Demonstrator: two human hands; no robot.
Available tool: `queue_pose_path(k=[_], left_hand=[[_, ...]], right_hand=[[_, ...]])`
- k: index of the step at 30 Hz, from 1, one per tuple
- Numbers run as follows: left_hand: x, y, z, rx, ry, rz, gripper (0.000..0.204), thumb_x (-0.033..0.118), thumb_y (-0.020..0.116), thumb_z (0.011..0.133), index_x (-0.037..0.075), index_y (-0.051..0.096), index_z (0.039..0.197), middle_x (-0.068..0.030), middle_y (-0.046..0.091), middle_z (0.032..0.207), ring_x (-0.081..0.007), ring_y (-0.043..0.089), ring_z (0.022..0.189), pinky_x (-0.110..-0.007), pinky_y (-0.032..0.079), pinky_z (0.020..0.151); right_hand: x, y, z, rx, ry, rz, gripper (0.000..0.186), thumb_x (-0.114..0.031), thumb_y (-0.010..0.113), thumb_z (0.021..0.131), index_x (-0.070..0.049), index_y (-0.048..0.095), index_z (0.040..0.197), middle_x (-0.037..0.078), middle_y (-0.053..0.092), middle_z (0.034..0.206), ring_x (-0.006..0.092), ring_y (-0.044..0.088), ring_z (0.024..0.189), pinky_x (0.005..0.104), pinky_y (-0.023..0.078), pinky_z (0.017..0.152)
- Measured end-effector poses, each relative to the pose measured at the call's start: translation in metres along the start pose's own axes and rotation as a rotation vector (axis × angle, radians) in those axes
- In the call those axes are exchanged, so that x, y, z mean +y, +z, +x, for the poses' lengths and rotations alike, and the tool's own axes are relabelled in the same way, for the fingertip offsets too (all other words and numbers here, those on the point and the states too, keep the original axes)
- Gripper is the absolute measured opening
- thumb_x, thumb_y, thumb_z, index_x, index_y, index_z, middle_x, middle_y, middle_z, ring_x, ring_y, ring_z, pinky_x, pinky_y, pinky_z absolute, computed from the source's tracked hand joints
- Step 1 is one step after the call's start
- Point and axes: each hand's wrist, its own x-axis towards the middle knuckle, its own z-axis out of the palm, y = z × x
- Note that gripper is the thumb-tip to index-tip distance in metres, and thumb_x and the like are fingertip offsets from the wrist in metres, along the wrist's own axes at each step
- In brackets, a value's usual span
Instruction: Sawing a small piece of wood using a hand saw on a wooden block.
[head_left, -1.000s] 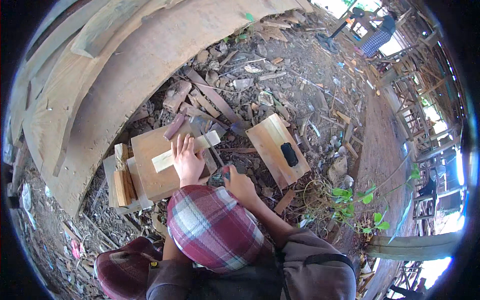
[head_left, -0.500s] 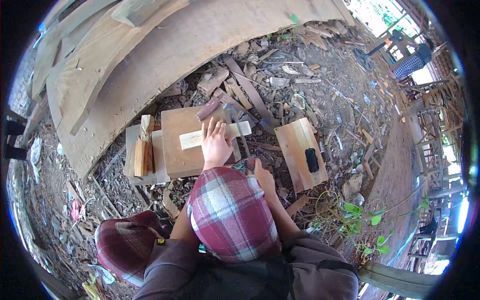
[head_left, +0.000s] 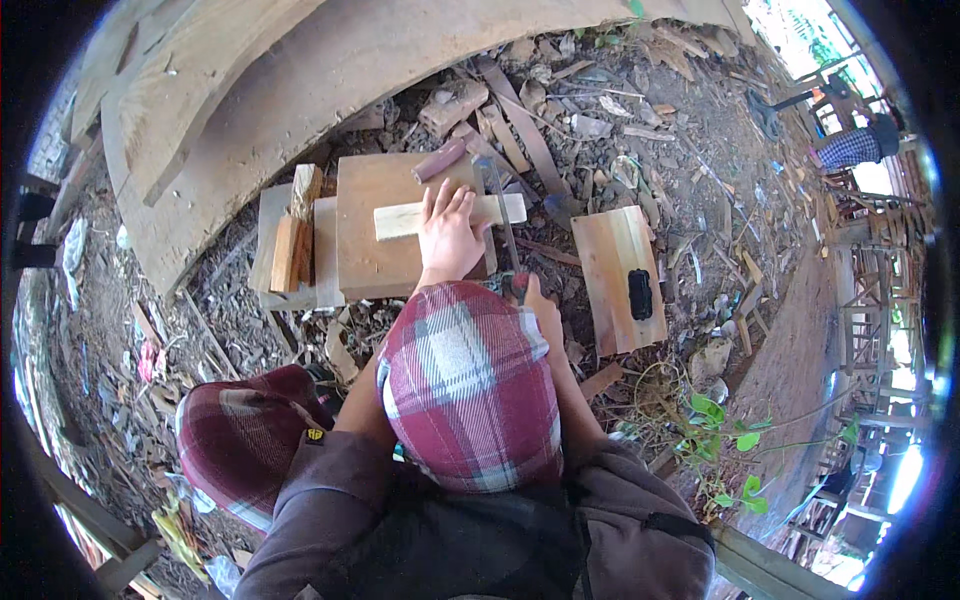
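Observation:
A pale strip of wood (head_left: pixel 400 221) lies across a brown wooden block (head_left: pixel 385 268). My left hand (head_left: pixel 450 235) rests flat on the strip from above, fingers stretched out and slightly apart over its far edge. My right hand (head_left: pixel 541 305) is closed round the reddish handle of a saw (head_left: pixel 508 228), partly hidden behind my knee. The narrow metal blade crosses the strip near its right end; how deep it sits in the wood I cannot tell. A short reddish-brown wooden piece (head_left: pixel 440 159) lies on the block's far edge.
Split wood pieces (head_left: pixel 290 250) stand left of the block. To the right lies a board (head_left: pixel 605 240) with a black object (head_left: pixel 640 295) on it. Large planks (head_left: pixel 270 120) fill the far left. Scraps litter the ground; my plaid-covered knee (head_left: pixel 470 380) rises close below my hands. Another person (head_left: pixel 860 148) is far right.
The whole view has shifted, so the block and hands appear higher and slightly right. My left hand still presses the strip; my right hand still grips the saw across it.

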Motion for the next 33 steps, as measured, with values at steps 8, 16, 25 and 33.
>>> queue_pose_path(k=[8,16,25,33], left_hand=[[0.002,0.007,-0.001,0.007,0.029,0.001,0.048,0.024,0.073,0.078,0.006,0.063,0.121,-0.0059,0.06,0.131,-0.0263,0.043,0.136,-0.045,0.023,0.118],[-0.007,0.007,-0.004,0.012,-0.002,-0.009,0.048,0.025,0.073,0.078,0.005,0.063,0.121,-0.0073,0.061,0.13,-0.0275,0.042,0.137,-0.047,0.021,0.119],[0.001,0.003,0.002,-0.019,0.032,0.097,0.049,0.026,0.072,0.08,0.01,0.063,0.125,-0.0038,0.061,0.132,-0.0225,0.044,0.137,-0.044,0.023,0.119],[0.0,0.008,-0.008,-0.01,-0.025,0.05,0.047,0.028,0.071,0.081,0.01,0.064,0.124,-0.0037,0.06,0.135,-0.0225,0.044,0.136,-0.043,0.024,0.119]], right_hand=[[-0.004,0.002,0.032,0.136,-0.109,-0.075,0.042,-0.025,0.06,0.09,-0.003,0.045,0.122,0.029,0.067,0.084,0.0476,0.066,0.081,0.0563,0.053,0.073],[0.019,0.015,0.01,-0.085,0.038,-0.002,0.046,-0.033,0.06,0.091,-0.013,0.041,0.128,0.032,0.066,0.095,0.0517,0.064,0.093,0.0574,0.049,0.079],[-0.014,-0.004,0.038,0.064,-0.044,-0.111,0.044,-0.03,0.06,0.09,-0.005,0.044,0.123,0.031,0.066,0.088,0.0501,0.065,0.087,0.0572,0.051,0.076],[0.011,-0.002,-0.006,-0.128,0.138,-0.071,0.049,-0.034,0.06,0.09,-0.008,0.043,0.127,0.033,0.066,0.095,0.0504,0.064,0.096,0.056,0.05,0.082]])
